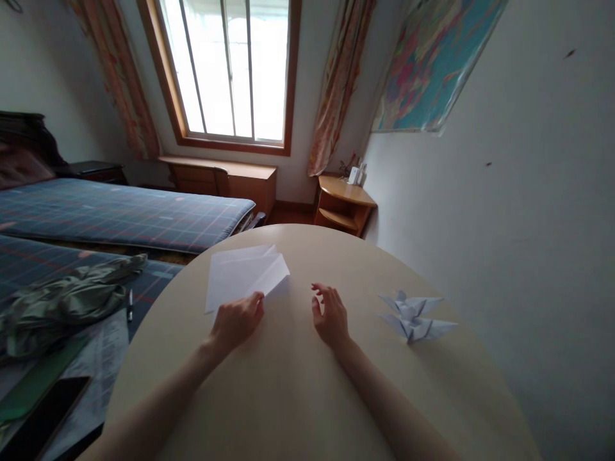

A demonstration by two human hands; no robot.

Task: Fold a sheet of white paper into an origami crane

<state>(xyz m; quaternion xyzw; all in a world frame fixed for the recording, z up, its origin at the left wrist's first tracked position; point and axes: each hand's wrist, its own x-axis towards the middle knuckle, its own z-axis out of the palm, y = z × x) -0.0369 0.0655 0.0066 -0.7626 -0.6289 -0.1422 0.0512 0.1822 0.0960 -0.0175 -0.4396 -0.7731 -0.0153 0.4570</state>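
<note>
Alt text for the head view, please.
A person's left hand touches the near edge of a folded white paper sheet on a round cream table, with the right hand beside it. Two white origami cranes lie to the right; beds and a window lie beyond.

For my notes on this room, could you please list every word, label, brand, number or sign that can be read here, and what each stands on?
No text can be read clearly anywhere in this view.
Large multicoloured wall map: any lettering is too small and blurred to read.
Printed grey-white sheet at lower left: print too blurred to read.
Folded white paper sheet: no writing shows.
</note>
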